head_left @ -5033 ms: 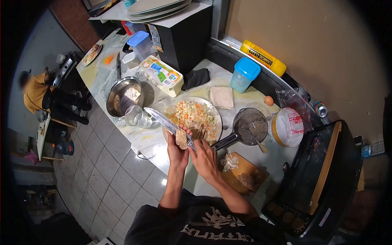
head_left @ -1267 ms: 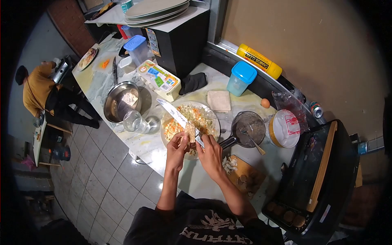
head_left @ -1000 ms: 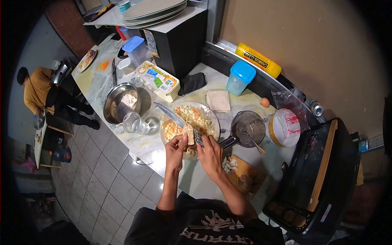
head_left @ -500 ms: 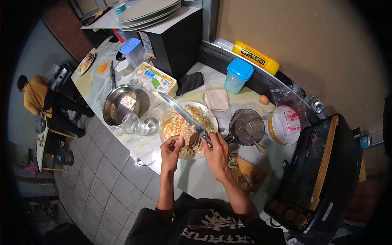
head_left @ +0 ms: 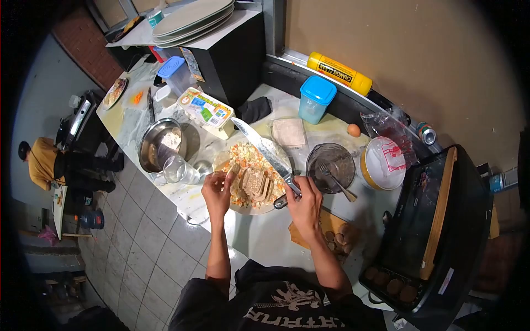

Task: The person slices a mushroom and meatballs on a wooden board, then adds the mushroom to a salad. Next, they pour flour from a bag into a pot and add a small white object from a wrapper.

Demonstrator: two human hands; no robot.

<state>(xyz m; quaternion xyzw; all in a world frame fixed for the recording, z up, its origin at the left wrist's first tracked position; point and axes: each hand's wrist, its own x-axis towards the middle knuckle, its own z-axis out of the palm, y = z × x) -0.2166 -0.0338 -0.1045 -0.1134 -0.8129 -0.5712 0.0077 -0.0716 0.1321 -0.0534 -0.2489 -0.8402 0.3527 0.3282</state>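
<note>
My right hand [head_left: 305, 203] is closed on the dark handle of a large knife [head_left: 264, 149], whose blade points up and left over a round plate [head_left: 285, 160]. On the plate lie diced white and orange pieces [head_left: 240, 156] and a sliced brownish block [head_left: 257, 185]. Left of the block, my left hand [head_left: 216, 193] pinches a small brownish piece [head_left: 234, 168] between thumb and fingers, above the plate's left side.
Metal bowl [head_left: 144, 149], clear cup [head_left: 176, 168] and labelled tub [head_left: 207, 110] stand left. Glass bowl with fork [head_left: 326, 157], egg [head_left: 354, 130], blue-lidded container [head_left: 317, 99], white bowl [head_left: 381, 165] and black griddle [head_left: 408, 220] are right. Another person [head_left: 44, 163] stands far left.
The brownish block now rests on the plate, and my left hand has moved left from it with a small piece. The knife has moved right, away from the block.
</note>
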